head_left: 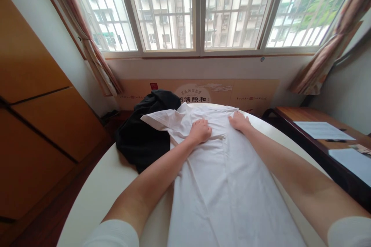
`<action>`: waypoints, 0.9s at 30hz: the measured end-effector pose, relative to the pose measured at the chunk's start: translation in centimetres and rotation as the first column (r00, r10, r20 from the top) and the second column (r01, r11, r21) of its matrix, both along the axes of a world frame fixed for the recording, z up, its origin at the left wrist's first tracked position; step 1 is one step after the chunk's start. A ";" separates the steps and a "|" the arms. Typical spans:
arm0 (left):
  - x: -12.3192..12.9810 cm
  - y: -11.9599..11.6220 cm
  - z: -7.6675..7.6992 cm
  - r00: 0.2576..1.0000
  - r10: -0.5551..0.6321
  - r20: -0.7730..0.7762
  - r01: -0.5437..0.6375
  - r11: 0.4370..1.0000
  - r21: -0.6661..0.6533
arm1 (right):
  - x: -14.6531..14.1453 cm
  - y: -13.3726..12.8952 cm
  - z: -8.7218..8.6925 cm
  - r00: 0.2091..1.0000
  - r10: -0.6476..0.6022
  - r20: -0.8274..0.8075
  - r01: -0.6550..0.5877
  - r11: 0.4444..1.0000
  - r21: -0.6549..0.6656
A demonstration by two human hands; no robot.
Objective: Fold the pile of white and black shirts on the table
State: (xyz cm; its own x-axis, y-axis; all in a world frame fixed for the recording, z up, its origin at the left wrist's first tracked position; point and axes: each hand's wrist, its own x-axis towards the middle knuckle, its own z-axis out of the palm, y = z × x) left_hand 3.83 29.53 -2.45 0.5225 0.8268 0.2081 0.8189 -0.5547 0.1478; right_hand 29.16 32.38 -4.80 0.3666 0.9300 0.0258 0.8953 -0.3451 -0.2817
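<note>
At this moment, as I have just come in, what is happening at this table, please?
Someone's left hand rests curled on a white garment spread over a rounded white table; the right hand touches it near its far right corner. Black fabric lies bunched on the left, partly beneath the garment.

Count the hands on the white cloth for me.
2: the left hand, fingers curled, on the far part of the white cloth; the right hand near its far right corner.
</note>
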 end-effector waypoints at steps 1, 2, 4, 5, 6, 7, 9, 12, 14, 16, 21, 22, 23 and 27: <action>0.0 0.0 -0.1 1.000 0.013 0.006 -0.012 1.000 -0.003 | 0.2 0.5 -0.1 1.000 -0.011 0.000 0.011 1.000 0.002; 0.0 0.0 -0.1 1.000 0.024 0.013 -0.024 1.000 -0.007 | 0.4 0.9 -0.1 1.000 -0.021 0.001 0.021 1.000 0.004; 0.0 -0.1 -0.3 0.999 0.036 0.022 -0.036 0.999 -0.020 | 0.9 1.7 -0.2 0.999 -0.040 0.004 0.040 0.999 0.007; 0.0 -0.1 -0.4 0.999 0.037 0.024 -0.036 0.999 -0.026 | 1.1 1.9 -0.1 0.999 -0.050 0.006 0.050 0.999 0.007; 0.0 -0.2 -0.4 0.999 0.036 0.026 -0.036 0.999 -0.027 | 1.3 2.2 -0.1 0.998 -0.059 0.007 0.059 0.998 0.006; 0.0 -0.2 -0.5 0.999 0.036 0.028 -0.036 0.999 -0.024 | 1.5 2.4 -0.1 0.998 -0.066 0.008 0.066 0.998 0.004; -0.1 -0.3 -0.5 0.999 0.039 0.031 -0.039 0.999 -0.010 | 1.8 2.7 0.0 0.997 -0.075 0.007 0.075 0.997 0.000; -0.1 -0.4 -0.6 0.999 0.040 0.032 -0.041 0.999 0.014 | 1.9 2.9 0.0 0.996 -0.084 0.003 0.084 0.997 -0.002; -0.1 -0.5 -0.7 0.999 0.038 0.031 -0.039 0.999 0.025 | 1.9 2.8 -0.1 0.996 -0.088 0.001 0.088 0.996 -0.001; 0.0 -0.5 -0.8 0.999 0.038 0.027 -0.039 0.999 0.027 | 1.9 2.6 -0.2 0.996 -0.088 -0.001 0.088 0.996 0.001; 0.0 -0.7 -0.8 0.999 0.039 0.008 -0.039 0.999 0.006 | 1.6 2.0 -0.6 0.997 -0.075 0.005 0.075 0.997 0.013; 0.0 -0.8 -0.8 0.999 0.036 0.009 -0.036 0.999 0.002 | 1.5 1.9 -0.6 0.997 -0.074 0.008 0.074 0.997 0.018; 0.0 -0.8 -0.7 0.999 0.032 0.012 -0.032 0.999 -0.001 | 1.5 1.8 -0.7 0.997 -0.074 0.011 0.073 0.997 0.024; 0.0 -1.1 -0.5 1.000 0.029 0.009 -0.028 0.999 -0.023 | 1.4 1.5 -0.7 0.998 -0.069 0.013 0.068 0.997 0.042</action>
